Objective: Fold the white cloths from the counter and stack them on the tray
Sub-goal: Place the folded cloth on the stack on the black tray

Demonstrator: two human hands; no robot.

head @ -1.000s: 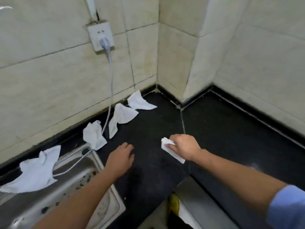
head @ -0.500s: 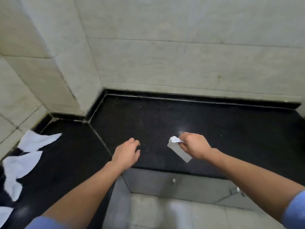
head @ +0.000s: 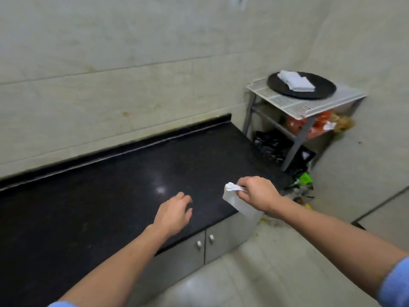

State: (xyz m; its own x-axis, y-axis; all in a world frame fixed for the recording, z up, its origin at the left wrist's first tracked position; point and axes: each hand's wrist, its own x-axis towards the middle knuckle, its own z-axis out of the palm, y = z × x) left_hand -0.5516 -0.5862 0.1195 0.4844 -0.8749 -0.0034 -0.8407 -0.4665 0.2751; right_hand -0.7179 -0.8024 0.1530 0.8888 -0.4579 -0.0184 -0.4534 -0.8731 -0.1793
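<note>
Pinching folded white cloth (head: 240,203) in right hand (head: 259,193) at counter (head: 110,185) front edge. Holding nothing in loosely curled left hand (head: 173,212) above counter. Versus 0.5 s ago: panned right, revealing black tray (head: 323,90) with stacked cloths (head: 296,82) on rack (head: 294,106). Print on bags (head: 270,147) unreadable.

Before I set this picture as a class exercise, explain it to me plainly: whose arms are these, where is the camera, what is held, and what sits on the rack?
No machine here: a person wears a camera on the head, so the one picture looks forward and down at their own two arms. The right hand pinches a folded white cloth, which hangs near the edge of the black counter. The left hand is open and holds nothing, over the counter. At the far right a white rack carries a round black tray with a stack of folded cloths already on it.
</note>
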